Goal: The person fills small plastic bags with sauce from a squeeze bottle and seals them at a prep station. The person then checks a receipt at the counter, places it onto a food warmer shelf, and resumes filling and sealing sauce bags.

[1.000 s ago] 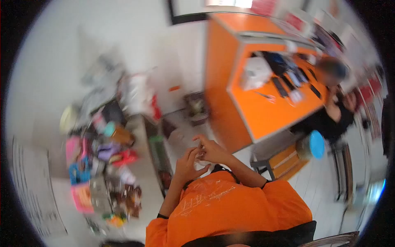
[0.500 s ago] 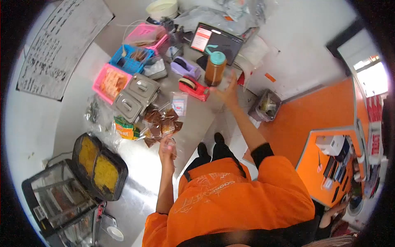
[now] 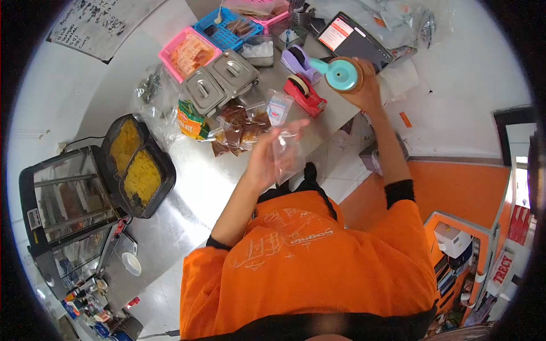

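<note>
My right hand (image 3: pixel 367 91) is wrapped round a brown squeeze bottle with a teal lid (image 3: pixel 343 74), seen from above beside the tablet (image 3: pixel 355 45). In my left hand (image 3: pixel 266 159) is a small clear plastic bag (image 3: pixel 289 153), hanging over the counter's front edge. The bag looks flat, with nothing visible inside. Just beyond my left hand lie several sealed sachets of brown sauce (image 3: pixel 239 126). A printed white packet (image 3: pixel 278 107) rests next to them. Near the bottle stand a red tape dispenser (image 3: pixel 307 98) and a purple tape dispenser (image 3: pixel 300 61).
Two lidded steel containers (image 3: pixel 219 79) stand behind the sachets, beside pink (image 3: pixel 189 54) and blue baskets (image 3: pixel 227 28). A green and orange packet (image 3: pixel 192 120) lies left of the sachets. Further left are a black tray of yellow food (image 3: pixel 139 176) and a glass display case (image 3: pixel 71 187).
My right hand has closed round the bottle and lifted it from the counter. My left hand has moved right and away from my body with the bag. The view has shifted.
</note>
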Demonstrator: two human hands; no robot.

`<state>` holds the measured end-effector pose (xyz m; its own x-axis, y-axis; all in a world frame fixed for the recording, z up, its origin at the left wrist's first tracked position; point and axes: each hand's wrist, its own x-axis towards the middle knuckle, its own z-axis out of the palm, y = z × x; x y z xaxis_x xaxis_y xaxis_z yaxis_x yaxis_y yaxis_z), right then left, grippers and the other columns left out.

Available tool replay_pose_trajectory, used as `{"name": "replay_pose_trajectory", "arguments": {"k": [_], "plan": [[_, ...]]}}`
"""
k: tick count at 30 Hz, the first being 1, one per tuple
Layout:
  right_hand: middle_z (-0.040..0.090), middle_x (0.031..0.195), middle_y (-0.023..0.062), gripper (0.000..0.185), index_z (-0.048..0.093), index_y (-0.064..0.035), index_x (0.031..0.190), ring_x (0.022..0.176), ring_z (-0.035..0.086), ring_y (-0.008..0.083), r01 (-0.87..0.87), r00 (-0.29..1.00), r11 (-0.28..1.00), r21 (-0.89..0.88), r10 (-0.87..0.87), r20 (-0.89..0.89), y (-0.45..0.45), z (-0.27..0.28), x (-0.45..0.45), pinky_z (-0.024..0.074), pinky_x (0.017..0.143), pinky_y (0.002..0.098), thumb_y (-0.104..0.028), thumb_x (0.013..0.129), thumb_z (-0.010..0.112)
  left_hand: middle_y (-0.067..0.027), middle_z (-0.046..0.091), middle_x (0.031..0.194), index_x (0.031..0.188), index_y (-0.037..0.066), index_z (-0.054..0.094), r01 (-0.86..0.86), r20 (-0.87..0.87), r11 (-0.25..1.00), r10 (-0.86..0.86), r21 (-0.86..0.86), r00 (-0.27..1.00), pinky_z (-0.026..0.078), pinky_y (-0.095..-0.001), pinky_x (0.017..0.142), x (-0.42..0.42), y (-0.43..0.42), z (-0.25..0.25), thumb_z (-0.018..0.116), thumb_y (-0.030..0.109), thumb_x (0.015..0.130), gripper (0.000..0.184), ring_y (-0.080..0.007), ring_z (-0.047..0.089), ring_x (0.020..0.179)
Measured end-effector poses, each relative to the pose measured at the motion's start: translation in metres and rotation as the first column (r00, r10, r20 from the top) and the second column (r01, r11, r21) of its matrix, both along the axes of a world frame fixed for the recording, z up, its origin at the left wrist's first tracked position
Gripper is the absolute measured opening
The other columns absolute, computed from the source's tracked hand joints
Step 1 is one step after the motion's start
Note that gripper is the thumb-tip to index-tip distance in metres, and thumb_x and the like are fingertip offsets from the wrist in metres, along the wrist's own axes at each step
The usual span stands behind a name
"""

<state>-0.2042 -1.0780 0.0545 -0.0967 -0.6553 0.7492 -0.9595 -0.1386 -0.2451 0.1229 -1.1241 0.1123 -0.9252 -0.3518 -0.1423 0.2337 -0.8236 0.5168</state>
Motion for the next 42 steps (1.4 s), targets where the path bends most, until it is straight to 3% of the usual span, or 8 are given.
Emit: {"name": "replay_pose_trajectory", "arguments": {"k": [8,11,14,23,29,35,38,42], "plan": [[0.054,0.125,0.0061,0.073,0.054,-0.0182,0.123,0.114,0.053,0.0311,-0.191,0.883,0.979,-0.069,0.140,-0.448,0.060,0.168,0.038,0.0407,0.097,0.0486,-0.013,0.055,0.081,-0.0245,0.051,0.130,0.133,-0.008,0.041,0.158,-0.131,0.956,-0.194,-0.247,0.972,0.046,-0.0203,0.057,-0.027,0.011,0.050,0.061,0.057,0.081,0.085,-0.0140,0.057,0.087],[0.053,0.131,0.0092,0.080,0.049,-0.0192,0.126,0.121,0.050,0.0331,-0.128,0.790,0.991,-0.035,0.081,-0.608,0.082,0.196,0.048,0.0405,0.101,0.0514,-0.014,0.055,0.086,-0.0188,0.058,0.124,0.123,-0.007,0.054,0.195,-0.140,0.848,-0.299,-0.494,0.944,0.040,-0.0283,0.095,-0.024,0.016,0.070,0.064,0.052,0.082,0.073,-0.0152,0.055,0.105],[0.043,0.138,0.0078,0.061,0.051,-0.0365,0.127,0.129,0.039,0.0332,-0.055,0.777,0.998,0.041,0.069,-0.626,0.107,0.212,0.052,0.0328,0.103,0.0649,-0.020,0.073,0.076,-0.0187,0.059,0.123,0.120,-0.008,0.056,0.209,-0.165,0.835,-0.332,-0.509,0.929,0.042,-0.0277,0.093,-0.028,0.023,0.073,0.067,0.054,0.078,0.076,-0.0156,0.056,0.104],[0.046,0.133,-0.0023,0.058,0.055,-0.0494,0.116,0.126,0.040,0.0301,0.128,0.536,0.986,-0.111,-0.163,-0.828,0.142,0.255,0.071,0.0376,0.101,0.0606,-0.020,0.071,0.077,-0.0210,0.057,0.122,0.123,-0.009,0.051,0.297,-0.171,0.810,-0.431,-0.506,0.886,0.044,-0.0278,0.088,-0.035,0.032,0.064,0.063,0.062,0.079,0.085,-0.0169,0.054,0.101],[0.048,0.131,-0.0054,0.051,0.058,-0.0498,0.112,0.125,0.042,0.0270,0.267,0.498,0.961,-0.075,-0.205,-0.843,0.167,0.283,0.096,0.0365,0.100,0.0628,-0.024,0.073,0.077,-0.0271,0.050,0.129,0.139,0.012,0.041,0.275,-0.165,0.796,-0.420,-0.539,0.892,0.035,-0.0338,0.100,-0.034,0.047,0.095,0.057,0.070,0.078,0.086,-0.0274,0.046,0.117],[0.048,0.131,-0.0062,0.051,0.058,-0.0509,0.112,0.126,0.041,0.0275,0.237,0.440,0.955,-0.179,-0.270,-0.857,0.173,0.287,0.088,0.0354,0.102,0.0626,-0.026,0.072,0.078,-0.0315,0.049,0.130,0.135,0.005,0.046,0.238,-0.175,0.778,-0.405,-0.581,0.897,0.028,-0.0378,0.105,-0.034,0.052,0.104,0.051,0.073,0.079,0.088,-0.0301,0.045,0.117],[0.048,0.132,-0.0059,0.053,0.056,-0.0520,0.114,0.127,0.040,0.0278,0.212,0.451,0.957,-0.200,-0.277,-0.848,0.174,0.285,0.084,0.0347,0.103,0.0631,-0.025,0.073,0.077,-0.0211,0.049,0.134,0.128,-0.011,0.047,0.327,-0.317,0.836,-0.485,-0.440,0.815,0.041,-0.0286,0.098,-0.040,0.044,0.090,0.050,0.065,0.086,0.087,-0.0208,0.046,0.123],[0.047,0.133,-0.0053,0.055,0.054,-0.0520,0.116,0.127,0.039,0.0284,0.245,0.487,0.954,-0.172,-0.274,-0.829,0.174,0.283,0.088,0.0343,0.103,0.0638,-0.024,0.074,0.077,-0.0305,0.050,0.129,0.135,0.003,0.044,0.261,-0.124,0.789,-0.389,-0.556,0.913,0.034,-0.0374,0.101,-0.034,0.054,0.108,0.047,0.077,0.078,0.093,-0.0264,0.045,0.118]]}}
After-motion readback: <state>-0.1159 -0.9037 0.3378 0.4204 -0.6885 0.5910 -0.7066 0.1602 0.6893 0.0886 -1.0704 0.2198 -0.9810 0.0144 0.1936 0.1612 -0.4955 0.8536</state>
